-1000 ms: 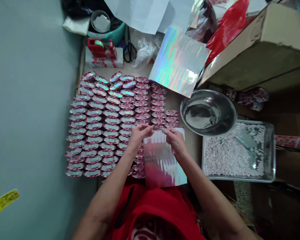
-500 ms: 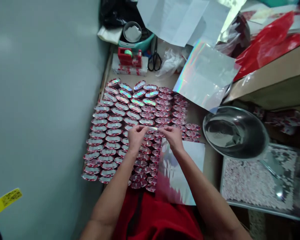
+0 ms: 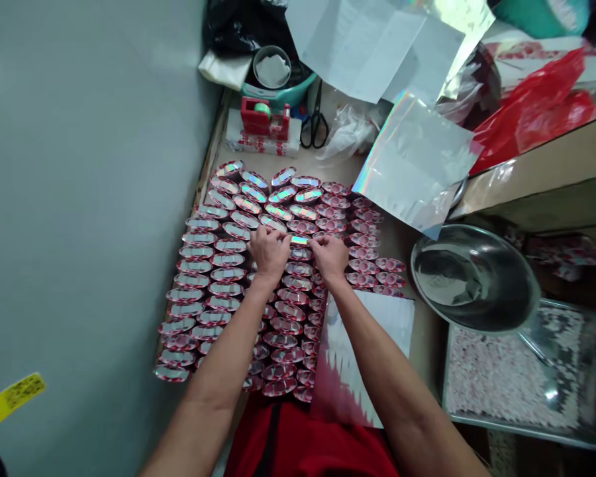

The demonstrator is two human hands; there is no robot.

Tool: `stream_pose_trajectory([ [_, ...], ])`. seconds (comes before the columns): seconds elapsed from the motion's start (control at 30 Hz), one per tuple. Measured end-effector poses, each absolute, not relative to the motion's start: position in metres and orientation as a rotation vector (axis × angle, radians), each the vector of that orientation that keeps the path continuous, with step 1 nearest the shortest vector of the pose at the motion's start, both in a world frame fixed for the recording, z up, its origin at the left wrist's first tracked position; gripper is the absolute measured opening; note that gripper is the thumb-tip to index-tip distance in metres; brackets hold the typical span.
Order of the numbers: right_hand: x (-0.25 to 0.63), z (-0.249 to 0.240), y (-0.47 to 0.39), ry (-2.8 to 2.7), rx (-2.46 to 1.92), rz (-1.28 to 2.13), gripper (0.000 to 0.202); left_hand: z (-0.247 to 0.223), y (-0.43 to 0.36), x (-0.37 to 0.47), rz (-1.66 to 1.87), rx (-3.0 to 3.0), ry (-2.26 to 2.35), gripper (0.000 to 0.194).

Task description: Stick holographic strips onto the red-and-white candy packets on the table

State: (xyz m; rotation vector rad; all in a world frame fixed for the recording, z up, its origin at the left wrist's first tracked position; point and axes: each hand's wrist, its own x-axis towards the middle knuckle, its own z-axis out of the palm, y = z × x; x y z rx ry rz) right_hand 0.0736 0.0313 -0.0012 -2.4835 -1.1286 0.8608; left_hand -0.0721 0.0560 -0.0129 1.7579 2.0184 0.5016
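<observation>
A short, shiny holographic sticker strip [image 3: 298,240] stretches between my two hands. My left hand [image 3: 269,253] pinches its left end and my right hand [image 3: 330,257] its right end. The strip is over one of many small red-and-white oval-topped packs [image 3: 197,252], standing in close rows; whether it touches the pack I cannot tell. Silvery strips lie across the tops at the left and back, while packs at the right [image 3: 363,266] show bare pink tops. Under my right forearm lies a silvery sticker sheet [image 3: 395,318], its left part stripped to ragged edges.
Behind the packs are a red tape dispenser [image 3: 264,119], black scissors [image 3: 315,126] and crumpled clear plastic [image 3: 350,132]. Another shiny sheet [image 3: 417,159] slants at back right. A metal bowl [image 3: 521,278] overlaps a metal tray [image 3: 593,371] of small pale pieces. A wall [image 3: 89,199] rises at left.
Both hands have moved slightly farther back with the strip, from above the rows down onto or close over a pack top. The view has shifted a little.
</observation>
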Motion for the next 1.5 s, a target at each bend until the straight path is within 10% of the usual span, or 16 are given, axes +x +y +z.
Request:
stream_pose_trajectory([
  [0.57, 0.067, 0.001, 0.038, -1.143, -2.558, 0.868, 0.023, -0.018, 0.062, -0.073, 0.480, 1.701, 2.022, 0.017],
  [0.8, 0.080, 0.002, 0.048, -1.111, -2.631, 0.868, 0.051, -0.012, 0.085, -0.069, 0.328, 1.476, 2.229, 0.061],
  [1.03, 0.087, 0.019, 0.015, -0.999, -2.355, 0.923, 0.028, -0.001, 0.112, -0.061, 0.073, 1.668, 2.062, 0.043],
  [1.27, 0.166, 0.036, -0.137, -0.090, -1.653, 1.323, 0.063, 0.002, 0.030, -0.042, 0.421, 1.718, 1.833, 0.020],
  [1.5, 0.199, 0.004, -0.144, -0.560, -2.341, 0.799, 0.022, 0.014, -0.070, -0.003, 0.495, 1.836, 1.707, 0.013],
])
